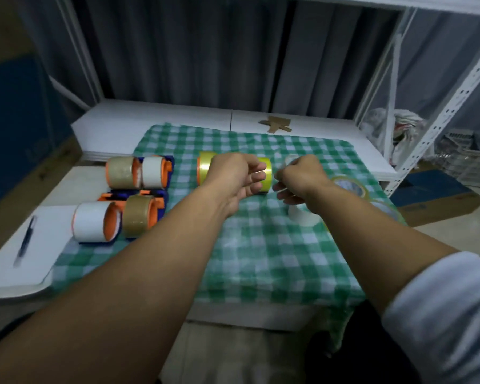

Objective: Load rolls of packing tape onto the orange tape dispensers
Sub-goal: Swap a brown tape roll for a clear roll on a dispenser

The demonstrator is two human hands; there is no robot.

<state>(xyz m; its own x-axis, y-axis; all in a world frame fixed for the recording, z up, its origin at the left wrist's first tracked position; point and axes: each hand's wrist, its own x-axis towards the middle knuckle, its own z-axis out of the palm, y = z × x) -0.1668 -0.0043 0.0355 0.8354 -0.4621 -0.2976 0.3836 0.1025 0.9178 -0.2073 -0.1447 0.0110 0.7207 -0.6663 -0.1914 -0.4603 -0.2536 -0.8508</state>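
Note:
My left hand (234,178) is curled over a yellow tape roll (205,167) that sits on an orange dispenser on the green checked cloth (261,245). Just to its right, my right hand (299,177) has its fingers curled close to the roll's right end; what they pinch is too blurred to tell. Below the right hand stands a white tape roll (302,216). A clear roll (349,187) lies flat under my right forearm. At the left, loaded orange dispensers carry brown and white rolls (136,173) (114,220).
A pen (25,241) lies on a white pad (20,253) at the left table edge. Brown cardboard scraps (276,124) lie on the white shelf behind the cloth. A white metal rack (441,115) and boxes stand to the right.

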